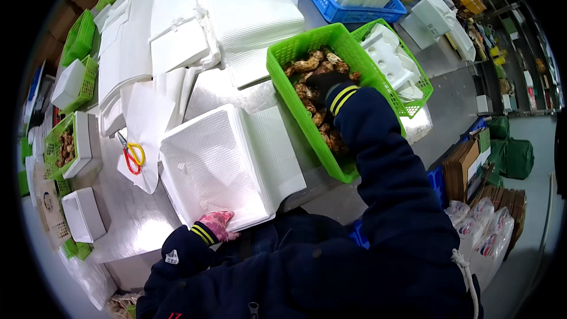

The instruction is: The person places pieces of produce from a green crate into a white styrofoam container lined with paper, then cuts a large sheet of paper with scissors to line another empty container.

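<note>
My left hand (pixel 217 226), in a pink patterned glove, grips the near rim of a white foam box (pixel 166 155), fingers over the edge. The box is lined with thin white foam sheet (pixel 212 155), and a flap of it (pixel 279 150) hangs over the right side. To the right, a deep green plastic basket (pixel 305 128) holds brown knobbly pieces that look like mushrooms (pixel 305 64). My right hand (pixel 325 82), in a dark glove, reaches down among them. Its fingers are hidden, so whether it holds a piece cannot be told.
Scissors (pixel 132 155) with red and yellow handles lie on white sheets left of the box. Stacked foam sheets (pixel 257 22) stand behind. Another green basket (pixel 412 106) holds white foam pieces. A blue crate (pixel 328 11) is farther back. Small foam boxes (pixel 84 215) line the steel table's left side.
</note>
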A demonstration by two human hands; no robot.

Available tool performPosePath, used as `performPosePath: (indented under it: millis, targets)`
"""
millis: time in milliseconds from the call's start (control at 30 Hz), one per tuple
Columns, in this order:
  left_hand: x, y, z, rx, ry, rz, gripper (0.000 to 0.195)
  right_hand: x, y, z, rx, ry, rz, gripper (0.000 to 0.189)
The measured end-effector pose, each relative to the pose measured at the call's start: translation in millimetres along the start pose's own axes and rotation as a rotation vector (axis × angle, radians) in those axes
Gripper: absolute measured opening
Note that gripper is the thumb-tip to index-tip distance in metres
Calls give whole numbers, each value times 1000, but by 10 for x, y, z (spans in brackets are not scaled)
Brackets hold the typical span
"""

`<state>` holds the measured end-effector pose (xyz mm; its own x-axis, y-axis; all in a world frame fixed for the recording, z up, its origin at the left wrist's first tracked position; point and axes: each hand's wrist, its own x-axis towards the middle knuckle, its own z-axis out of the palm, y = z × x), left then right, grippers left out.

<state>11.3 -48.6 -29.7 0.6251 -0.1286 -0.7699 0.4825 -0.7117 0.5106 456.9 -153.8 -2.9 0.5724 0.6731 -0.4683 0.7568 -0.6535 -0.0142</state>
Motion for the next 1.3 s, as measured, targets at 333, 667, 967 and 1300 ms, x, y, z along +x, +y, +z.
performPosePath:
  millis: [333,667,967,1300]
  targets:
    - [15,48,-39,3,-3,9,72,-313,284,-131,521,394,-182,51]
    - [49,-28,18,19,47,61,66,-954,938,-382,743,-22,-48,53]
    - [36,-15,-3,20,-8,2,76,-978,801,-585,687,-179,-68,29]
    - [18,-4,-21,-4,0,0,77,-533,669,-708,417,-71,-213,62]
